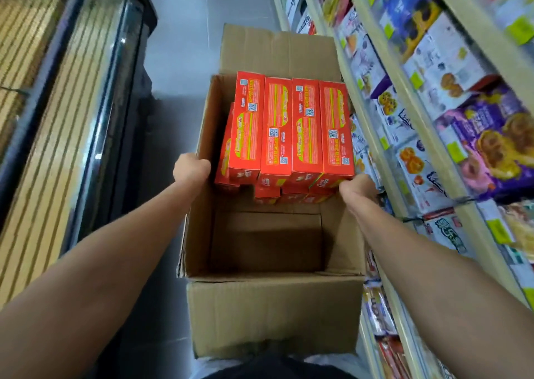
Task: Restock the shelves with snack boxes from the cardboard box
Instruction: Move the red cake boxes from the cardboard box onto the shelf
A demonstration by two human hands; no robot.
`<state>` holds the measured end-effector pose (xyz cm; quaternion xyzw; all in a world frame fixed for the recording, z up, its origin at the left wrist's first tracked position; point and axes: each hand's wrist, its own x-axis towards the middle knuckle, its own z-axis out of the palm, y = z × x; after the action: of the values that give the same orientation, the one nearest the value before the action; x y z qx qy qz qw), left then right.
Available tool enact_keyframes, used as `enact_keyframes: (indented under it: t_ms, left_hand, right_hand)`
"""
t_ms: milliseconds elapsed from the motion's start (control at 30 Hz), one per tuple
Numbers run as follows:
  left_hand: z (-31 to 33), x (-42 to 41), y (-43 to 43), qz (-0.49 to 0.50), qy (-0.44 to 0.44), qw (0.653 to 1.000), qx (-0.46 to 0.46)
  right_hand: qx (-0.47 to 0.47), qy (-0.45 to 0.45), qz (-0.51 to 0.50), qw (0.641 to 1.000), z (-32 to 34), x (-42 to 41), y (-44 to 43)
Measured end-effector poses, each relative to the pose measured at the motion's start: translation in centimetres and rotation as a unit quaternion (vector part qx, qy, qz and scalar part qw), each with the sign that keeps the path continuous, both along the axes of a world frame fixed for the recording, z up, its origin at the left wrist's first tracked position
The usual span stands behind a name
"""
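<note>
Shelves [479, 214] are running along the 1 to 4 o'clock side, packed with purple and white biscuit packs carrying yellow-green price tags. The lettering there is too blurred to read. A glass-topped chiller [109, 104] is lying at 9 o'clock, across the grey aisle floor [179, 46]. The cardboard box [274, 315] is sitting at centre, flaps open, unprinted. Its near half is showing bare bottom, so judging restock as partly through. Cannot tell whether it is resting on the floor or being carried. Red snack boxes [289, 130] are standing packed in its 12 o'clock half, four across on top and more beneath. Each is showing QR codes and a yellow-green band, and no brand is legible. Left hand [190, 167] is gripping the box's 9 o'clock wall, fingers [202, 166] curled over the rim. Right hand [358, 189] is gripping the 3 o'clock wall, fingers [345, 188] curled tight, just beside a snack box corner. Step in hand, as judged: shifting the box along the aisle to the right bay. The next move is calling for settling the box, freeing one hand, and lifting a top snack box toward 3 o'clock.
</note>
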<state>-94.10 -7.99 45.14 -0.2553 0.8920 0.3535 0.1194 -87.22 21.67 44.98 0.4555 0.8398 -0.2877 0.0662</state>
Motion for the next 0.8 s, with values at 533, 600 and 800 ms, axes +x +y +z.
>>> enact_keyframes:
  t_ms: [533,600,800]
  left_hand:
    - [-3.5,-30.2,7.2,0.036,-0.043,0.998,-0.003]
    - [-3.9,-33.2,8.5,0.039,-0.046,0.998,-0.007]
    - [-5.3,-42.3,10.8,0.057,-0.051,0.997,0.000]
  right_hand:
    - [-0.033,-0.005,0.038,0.999,-4.5,-32.9,7.5]
    - [-0.033,-0.008,0.041,0.999,-4.7,-36.2,8.7]
    - [-0.026,-0.027,0.040,0.998,-6.4,-45.3,10.9]
